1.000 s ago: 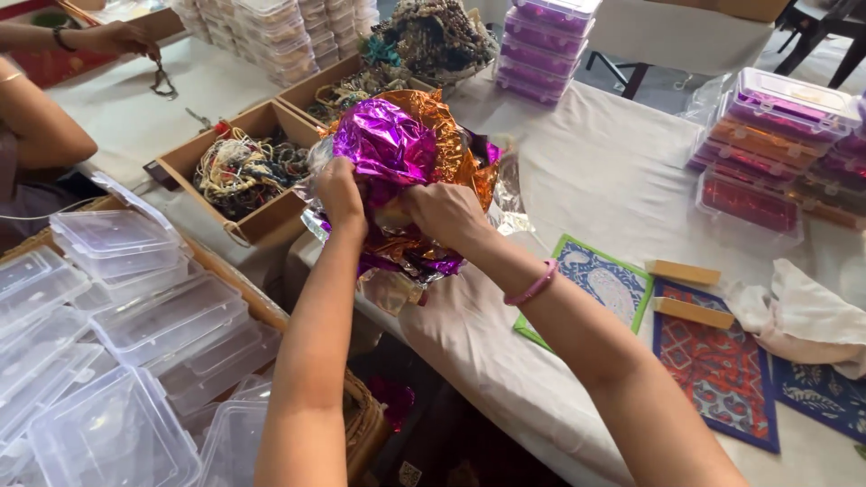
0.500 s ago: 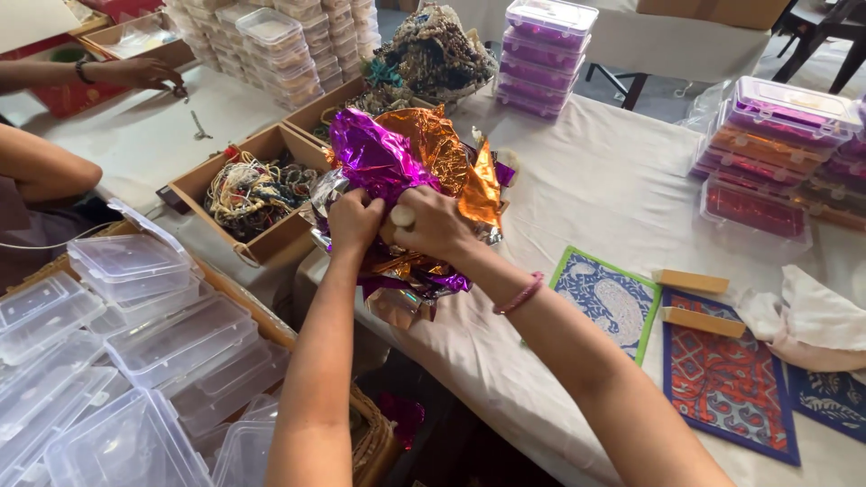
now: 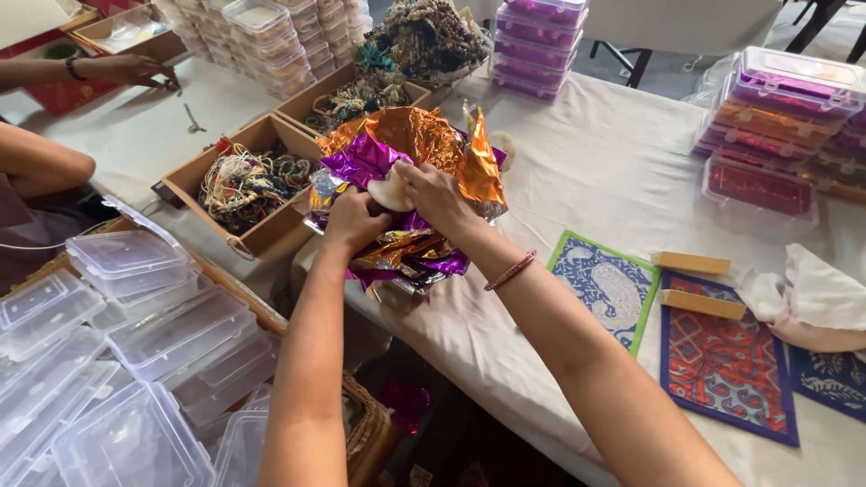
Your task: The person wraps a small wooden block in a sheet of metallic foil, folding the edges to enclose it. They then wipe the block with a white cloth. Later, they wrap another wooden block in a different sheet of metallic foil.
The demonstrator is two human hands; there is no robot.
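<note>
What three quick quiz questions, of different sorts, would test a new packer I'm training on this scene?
1. True or false: both hands are in the foil pile.
2. Which wrist wears the pink bangle? A) left B) right
3. What pale thing do the fingers pinch?

Key
1. True.
2. B.
3. A small round beige piece; what it is cannot be told.

Both hands [image 3: 397, 209] in crumpled foil [image 3: 424, 149]
</note>
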